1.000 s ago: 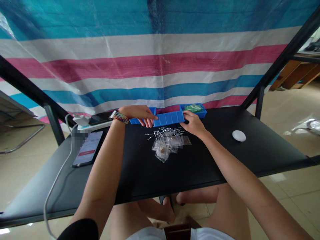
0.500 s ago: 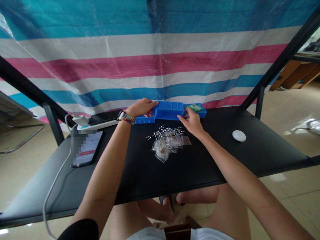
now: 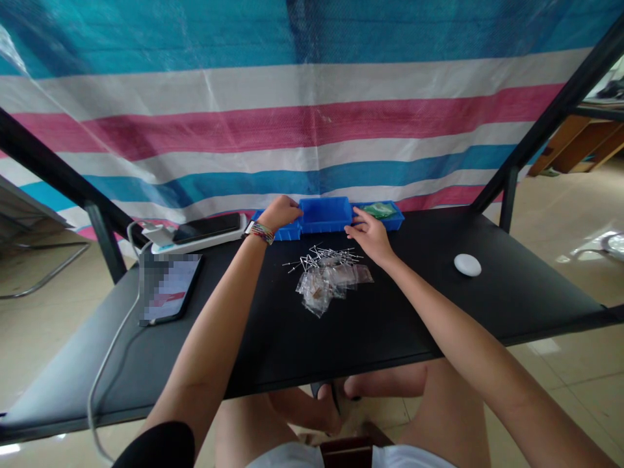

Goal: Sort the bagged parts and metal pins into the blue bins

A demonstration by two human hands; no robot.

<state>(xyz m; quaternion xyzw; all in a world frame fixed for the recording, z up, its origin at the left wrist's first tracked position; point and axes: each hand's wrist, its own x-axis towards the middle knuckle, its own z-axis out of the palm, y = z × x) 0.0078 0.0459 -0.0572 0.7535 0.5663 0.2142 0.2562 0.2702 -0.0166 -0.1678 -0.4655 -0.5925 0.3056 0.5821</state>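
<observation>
The middle blue plastic bin [image 3: 325,227] rests level at the back of the table, its inside facing me. My left hand [image 3: 283,213] grips its left edge, thumb at the rim and the other fingers partly hidden. At the bin's right front corner, my right hand [image 3: 370,235] holds on with thumb and forefinger. Beneath my left hand is another blue bin [image 3: 287,232]. A third blue bin [image 3: 396,223], beside my right hand, contains a green packet [image 3: 379,210]. In front lie a heap of silvery pin-like rivets [image 3: 326,258] and several small clear plastic bags [image 3: 322,289].
On the left are a white power strip [image 3: 195,244], a dark phone [image 3: 209,226], another phone [image 3: 173,292] and a white cable [image 3: 104,364]. A white round object [image 3: 467,264] sits on the right. Striped sheeting [image 3: 312,130] hangs behind the black table [image 3: 292,351].
The middle bin has gone from tilted to level and shifted slightly left. Both hands moved with it, the left one uncovering more of the phone on the power strip.
</observation>
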